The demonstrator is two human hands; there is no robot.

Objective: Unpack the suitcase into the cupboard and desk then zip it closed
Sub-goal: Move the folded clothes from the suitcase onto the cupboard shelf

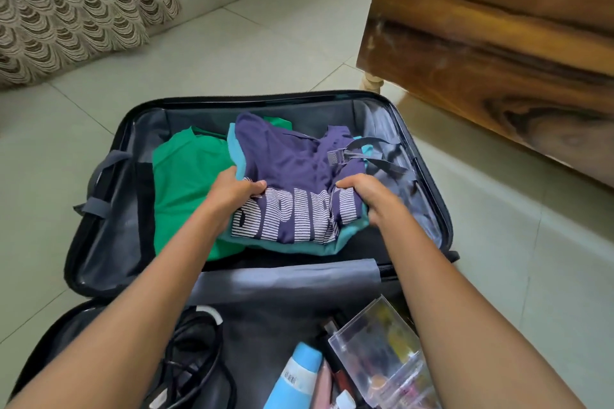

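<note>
one purple shirt (pixel 289 156), lettering (pixel 292 219) crosswise; left hand (pixel 232 191), right hand (pixel 365 192) gripping

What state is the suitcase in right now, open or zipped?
Open. The suitcase lies spread flat, both halves exposed; left hand and right hand grip the purple shirt inside.

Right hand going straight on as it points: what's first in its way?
Right hand grips the purple shirt; beyond, probably the grey strap buckle lying on it, depth unclear.
</note>
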